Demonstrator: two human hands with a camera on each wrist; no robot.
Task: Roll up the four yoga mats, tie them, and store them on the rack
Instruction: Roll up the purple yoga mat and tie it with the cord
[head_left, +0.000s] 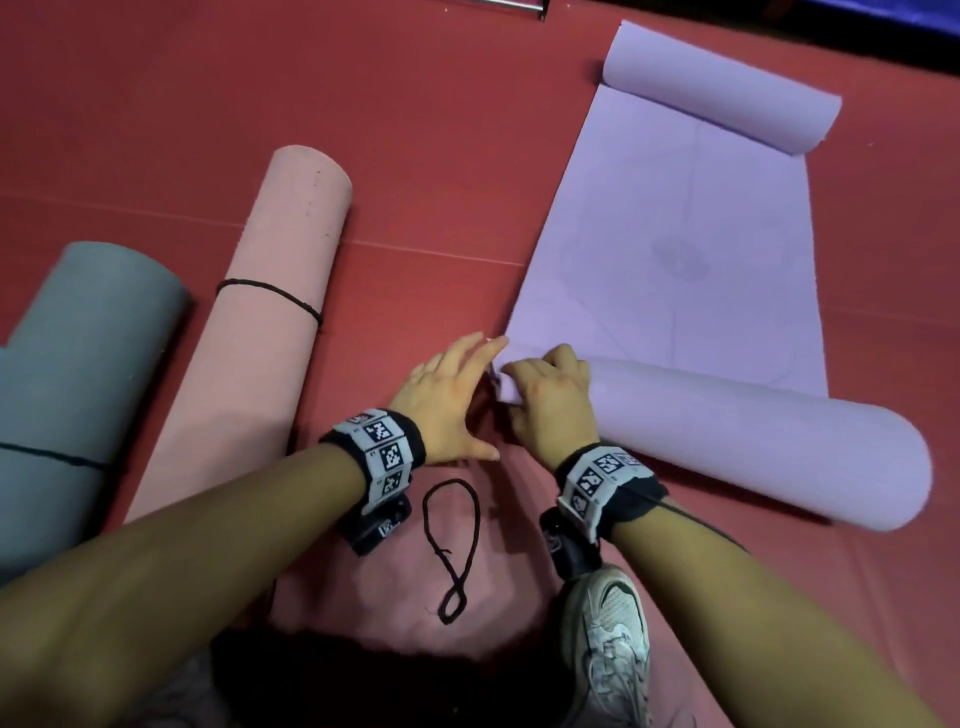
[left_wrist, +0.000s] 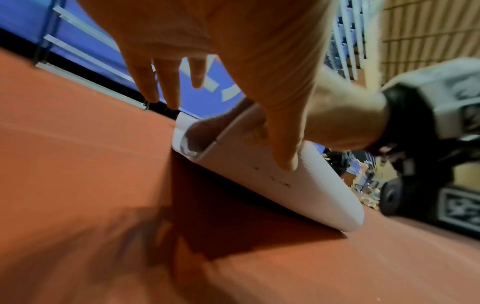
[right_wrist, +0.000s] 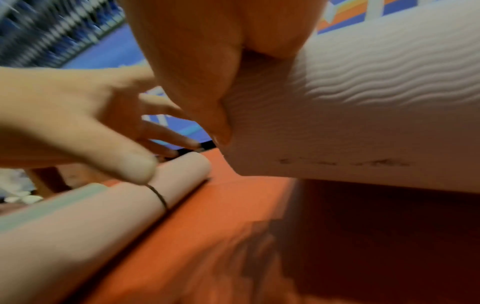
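Note:
A lilac yoga mat (head_left: 670, 249) lies half unrolled on the red floor; its near part is a thick roll (head_left: 753, 441) and its far end curls up. My right hand (head_left: 540, 384) grips the roll's left end, fingers curled over the top and thumb (right_wrist: 213, 115) pressed into the ribbed roll (right_wrist: 363, 123). My left hand (head_left: 467, 374) is flat beside that end with straight fingers, its thumb (left_wrist: 283, 148) resting on the roll (left_wrist: 272, 185). A loose black cord loop (head_left: 452, 545) lies on the floor between my wrists.
A pink rolled mat (head_left: 260, 338) tied with a black cord lies to the left, also the pink mat (right_wrist: 103, 216). Further left is a grey rolled mat (head_left: 78, 374), also tied. My white shoe (head_left: 608, 639) is below the right wrist. A metal bar (head_left: 514, 4) shows at the top edge.

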